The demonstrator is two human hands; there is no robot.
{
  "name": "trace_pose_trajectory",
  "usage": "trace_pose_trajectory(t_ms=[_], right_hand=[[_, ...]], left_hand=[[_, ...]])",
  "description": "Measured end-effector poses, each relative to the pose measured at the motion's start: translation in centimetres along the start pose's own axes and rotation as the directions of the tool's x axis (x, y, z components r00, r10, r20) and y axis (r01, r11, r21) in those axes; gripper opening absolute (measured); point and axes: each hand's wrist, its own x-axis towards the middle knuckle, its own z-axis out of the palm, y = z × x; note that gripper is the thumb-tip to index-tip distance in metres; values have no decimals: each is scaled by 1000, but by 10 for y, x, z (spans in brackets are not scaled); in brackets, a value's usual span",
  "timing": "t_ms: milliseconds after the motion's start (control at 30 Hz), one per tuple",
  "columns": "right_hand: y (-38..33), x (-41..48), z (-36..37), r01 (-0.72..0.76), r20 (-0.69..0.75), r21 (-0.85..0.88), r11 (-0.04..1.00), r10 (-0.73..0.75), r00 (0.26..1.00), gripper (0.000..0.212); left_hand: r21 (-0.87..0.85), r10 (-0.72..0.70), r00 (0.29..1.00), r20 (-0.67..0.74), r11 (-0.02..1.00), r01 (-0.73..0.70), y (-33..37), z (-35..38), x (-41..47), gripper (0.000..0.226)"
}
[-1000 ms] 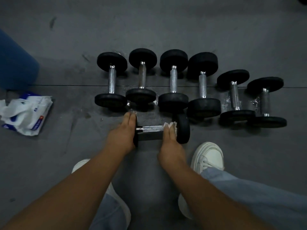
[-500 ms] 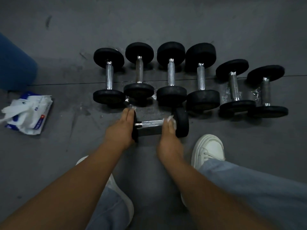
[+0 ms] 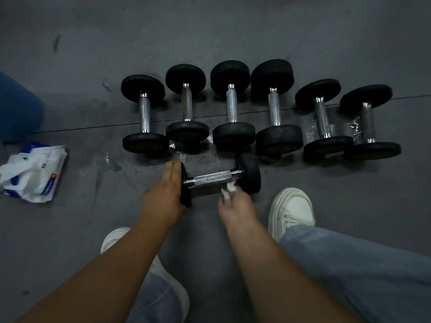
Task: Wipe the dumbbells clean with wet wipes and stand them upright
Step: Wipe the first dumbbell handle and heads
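Note:
A black dumbbell with a chrome handle lies on its side on the grey floor, close in front of me. My left hand presses flat against its left weight, holding it steady. My right hand pinches a crumpled white wet wipe, which sits just below the right end of the handle, by the right weight. Beyond it, several black dumbbells stand upright in a row.
An opened pack of wet wipes lies on the floor at the left. A blue object stands at the far left. My white shoes and light jeans frame the lower view. Wet patches mark the floor around the row.
My right hand with the wipe has slid off the handle's right end toward me. The left hand stays on the left weight. The camera view has shifted slightly.

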Motion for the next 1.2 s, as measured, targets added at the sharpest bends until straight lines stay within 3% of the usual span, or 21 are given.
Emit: trace_pose_trajectory(t_ms=[67, 167, 267, 400, 533, 700, 767, 800, 833, 867, 900, 933, 967, 1000, 1067, 1133, 1200], right_hand=[[-13, 11, 11, -177, 86, 215, 960, 162, 983, 24], [-13, 18, 13, -251, 154, 410, 877, 204, 967, 23], [-12, 8, 11, -267, 151, 425, 865, 223, 963, 34], [-22, 2, 19, -267, 124, 399, 877, 237, 964, 27], [-15, -4, 15, -272, 138, 408, 871, 236, 962, 44], [-21, -10, 24, -192, 86, 320, 928, 174, 981, 29], [-7, -24, 17, -3, 52, 143, 990, -4, 999, 41], [-1, -31, 15, 174, 37, -22, 985, -173, 984, 44], [2, -35, 14, 382, 81, -258, 887, -374, 924, 43], [0, -32, 14, 551, 198, -532, 643, -538, 819, 42], [-7, -28, 16, 589, 352, -762, 268, -592, 725, 45], [-16, -23, 14, 525, 464, -850, -50, -546, 698, 49], [-22, -20, 9, 450, 518, -855, -259, -467, 716, 54], [-23, -20, 0, 395, 544, -828, -399, -400, 737, 59], [-11, -22, -22, 337, 558, -779, -528, -342, 756, 68], [-3, -18, -26, 330, 593, -745, -580, -349, 725, 72], [-14, -12, -8, 327, 583, -763, -558, -374, 721, 72]], left_hand=[[-4, -15, 999, -36, 1000, 15, 3, 9, -11, 102], [8, -50, 996, -68, 999, 51, 6, 18, -16, 103], [-9, -65, 996, -67, 998, 64, 6, 21, -16, 105], [-52, -72, 994, -83, 996, 67, 6, 26, -18, 108], [-82, -47, 994, -95, 996, 39, 4, 26, -17, 113], [-86, -38, 995, -95, 996, 30, 6, 25, -20, 110], [-83, -48, 995, -91, 996, 40, 5, 25, -18, 106], [-80, -48, 995, -92, 996, 41, 5, 26, -18, 104], [-74, -47, 995, -90, 996, 41, 5, 27, -17, 104], [-69, -46, 995, -90, 997, 40, 4, 27, -17, 103], [-67, -49, 995, -85, 997, 43, 4, 26, -17, 104], [-68, -51, 996, -76, 997, 46, 4, 26, -16, 105], [-72, -54, 996, -66, 996, 49, 5, 24, -15, 105], [-77, -58, 997, -59, 996, 53, 5, 22, -14, 105], [-71, -67, 997, -48, 995, 63, 7, 19, -13, 103], [-62, -69, 997, -40, 996, 67, 7, 18, -13, 102], [-57, -60, 998, -31, 997, 59, 6, 16, -12, 102]])
